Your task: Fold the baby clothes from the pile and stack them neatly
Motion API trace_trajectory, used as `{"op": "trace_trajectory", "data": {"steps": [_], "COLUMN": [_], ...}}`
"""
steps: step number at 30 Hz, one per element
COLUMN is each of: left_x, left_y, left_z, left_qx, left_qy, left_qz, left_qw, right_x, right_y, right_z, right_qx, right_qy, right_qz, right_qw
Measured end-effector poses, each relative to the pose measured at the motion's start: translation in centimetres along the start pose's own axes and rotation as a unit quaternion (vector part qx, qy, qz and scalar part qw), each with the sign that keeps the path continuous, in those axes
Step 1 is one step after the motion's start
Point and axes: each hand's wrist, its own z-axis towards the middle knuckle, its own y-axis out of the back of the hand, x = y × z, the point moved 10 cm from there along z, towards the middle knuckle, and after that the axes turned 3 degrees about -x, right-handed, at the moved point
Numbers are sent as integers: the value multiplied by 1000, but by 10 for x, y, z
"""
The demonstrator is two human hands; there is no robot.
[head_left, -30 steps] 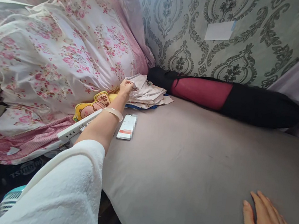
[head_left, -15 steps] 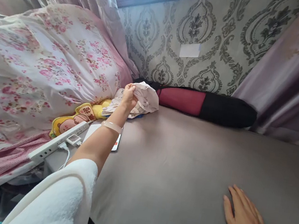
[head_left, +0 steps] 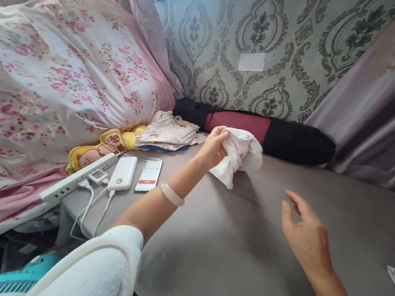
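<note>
White cloth in the left hand
Fingers grip what may be its edge; right hand, fingers parted, nearby.

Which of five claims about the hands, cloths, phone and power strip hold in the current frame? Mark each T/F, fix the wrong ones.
1. The left hand grips a white cloth. True.

2. The right hand grips the white cloth too. False: it is apart from the cloth, thumb and fingers open.

3. In the picture, the phone lies right of the white device with a cable. True.

4. The cloth pile lies on top of the black-and-red bag. False: it lies on the grey sheet, near one end of the bag.

5. A plug is in the power strip. True.
</note>
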Motion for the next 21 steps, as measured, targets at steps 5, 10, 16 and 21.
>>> {"op": "trace_trajectory", "data": {"steps": [5,10,16,21], "left_x": [43,58,53,43], "left_y": [-36,-57,-59,-42], "left_z": [-49,-82,-108,-132], "left_qx": [68,150,160,129], "left_qy": [89,114,68,-58], "left_qz": [5,65,116,199], "left_qw": [994,980,978,970], "right_x": [63,75,68,61], "right_y": [22,32,34,30], "right_z": [26,25,24,32], "right_qx": [-103,-156,-185,-200], "right_qy": [84,97,62,28], "right_qz": [57,52,54,51], "right_qw": [989,982,979,978]}}
